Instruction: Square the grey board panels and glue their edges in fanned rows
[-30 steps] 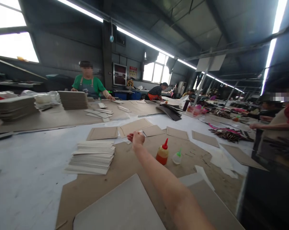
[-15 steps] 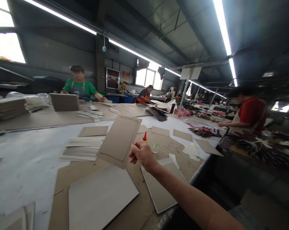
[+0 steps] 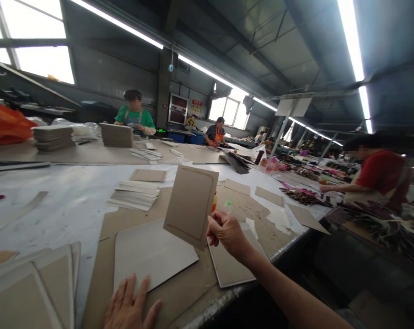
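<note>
Held up in my right hand (image 3: 225, 230) is a tan cardboard piece (image 3: 191, 203), pinched at its lower right edge. A line, perhaps glue, runs along three of its sides. My left hand (image 3: 131, 304) lies with fingers spread at the near edge of a large pale board (image 3: 152, 256). Partly behind my right hand rests another tan board with a white edge (image 3: 230, 265). Behind the held piece stand a glue bottle (image 3: 214, 201), mostly hidden, and a small bottle with a green tip (image 3: 228, 205).
A stack of pale strips (image 3: 133, 195) lies beyond the large board, with framed boards (image 3: 52, 283) at the near left. Flat cardboard pieces (image 3: 269, 195) lie farther back. Co-workers sit across the table; a person in red (image 3: 381, 171) works at the right beside dark scraps (image 3: 301, 195).
My left hand has come into view at the large board. The cardboard piece in my right hand has turned more upright and faces me. My view has swung left.
</note>
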A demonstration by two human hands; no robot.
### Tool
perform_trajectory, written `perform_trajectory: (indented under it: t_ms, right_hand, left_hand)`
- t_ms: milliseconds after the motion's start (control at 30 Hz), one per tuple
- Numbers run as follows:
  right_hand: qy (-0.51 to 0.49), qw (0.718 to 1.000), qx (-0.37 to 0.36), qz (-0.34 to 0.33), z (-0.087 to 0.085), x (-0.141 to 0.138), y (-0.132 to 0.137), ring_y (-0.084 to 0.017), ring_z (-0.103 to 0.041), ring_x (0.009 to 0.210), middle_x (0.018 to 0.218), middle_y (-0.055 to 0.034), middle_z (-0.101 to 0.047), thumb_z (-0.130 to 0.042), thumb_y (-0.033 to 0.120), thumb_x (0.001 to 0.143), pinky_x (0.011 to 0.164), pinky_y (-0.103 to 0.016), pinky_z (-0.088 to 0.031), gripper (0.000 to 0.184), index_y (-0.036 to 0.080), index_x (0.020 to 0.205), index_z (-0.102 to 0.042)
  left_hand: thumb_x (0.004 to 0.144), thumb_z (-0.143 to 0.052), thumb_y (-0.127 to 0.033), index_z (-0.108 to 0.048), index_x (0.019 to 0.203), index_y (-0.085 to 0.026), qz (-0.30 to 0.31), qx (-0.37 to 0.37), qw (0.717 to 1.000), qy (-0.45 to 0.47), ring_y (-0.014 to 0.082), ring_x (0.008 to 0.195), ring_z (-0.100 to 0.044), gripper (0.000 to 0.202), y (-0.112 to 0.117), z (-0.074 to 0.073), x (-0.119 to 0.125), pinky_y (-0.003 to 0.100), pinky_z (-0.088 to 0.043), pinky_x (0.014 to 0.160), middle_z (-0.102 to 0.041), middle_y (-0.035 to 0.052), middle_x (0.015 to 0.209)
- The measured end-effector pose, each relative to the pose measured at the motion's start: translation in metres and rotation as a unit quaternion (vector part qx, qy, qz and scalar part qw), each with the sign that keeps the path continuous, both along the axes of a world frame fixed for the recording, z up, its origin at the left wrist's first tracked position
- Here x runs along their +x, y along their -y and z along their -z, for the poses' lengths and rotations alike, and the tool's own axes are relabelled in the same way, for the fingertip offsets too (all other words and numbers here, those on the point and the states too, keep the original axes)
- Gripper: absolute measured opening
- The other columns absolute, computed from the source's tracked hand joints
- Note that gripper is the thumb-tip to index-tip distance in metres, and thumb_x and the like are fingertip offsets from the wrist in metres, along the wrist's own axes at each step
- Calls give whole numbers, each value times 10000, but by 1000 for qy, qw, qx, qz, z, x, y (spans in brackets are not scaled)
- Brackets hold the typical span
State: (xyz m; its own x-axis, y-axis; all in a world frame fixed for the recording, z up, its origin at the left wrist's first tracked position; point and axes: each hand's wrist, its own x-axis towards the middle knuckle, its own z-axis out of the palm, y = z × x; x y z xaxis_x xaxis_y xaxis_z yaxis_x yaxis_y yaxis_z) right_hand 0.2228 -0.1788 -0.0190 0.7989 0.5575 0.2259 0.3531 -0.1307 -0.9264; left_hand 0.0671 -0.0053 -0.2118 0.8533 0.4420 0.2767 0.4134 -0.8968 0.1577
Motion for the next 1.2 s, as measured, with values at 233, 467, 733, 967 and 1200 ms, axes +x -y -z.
perform_trajectory:
  t_ms: [233,467,733,967,1200]
  right_hand:
    - [64,994,-85,0,4,-3,13,-87,-498,371,437,41,-521,-466,389,803,388,-185,-391,289,195,589,-473]
    - [471,851,-223,-69,30,-13,17,-104,-512,476,532,10,-531,-410,215,858,472,-220,-346,230,191,647,-498]
    - [721,633,-247,-139,51,-25,10,-140,-511,492,592,-19,-544,-397,-23,754,477,-276,-323,229,142,798,-550]
    - [754,599,-230,-138,50,-35,1,-139,-493,464,569,-21,-527,-396,-46,724,457,-290,-301,248,126,774,-569]
    - [755,603,-223,-123,43,-34,-2,-134,-495,489,574,-24,-538,-373,-26,788,482,-284,-314,261,112,801,-594]
  left_hand:
    - [750,-533,-403,-554,1175,-172,13,-14,998,67,348,1235,-361,484,22,-18,-27,492,-369,976,-431,212,1310]
    - [789,-470,-484,-601,991,-157,-20,-347,906,243,276,1023,-571,406,37,-73,-52,446,-456,902,-622,146,1063]
    - [720,-492,-629,-465,669,-172,-52,-665,666,333,111,467,-523,461,43,-128,-57,212,-395,411,-533,-12,578]
    - [735,-520,-524,-438,575,-176,-67,-651,698,289,67,359,-393,392,40,-133,-56,182,-300,387,-453,-42,407]
    - [696,-571,-450,-499,588,-152,-78,-665,674,311,79,397,-453,325,38,-130,-52,181,-323,395,-533,-4,462]
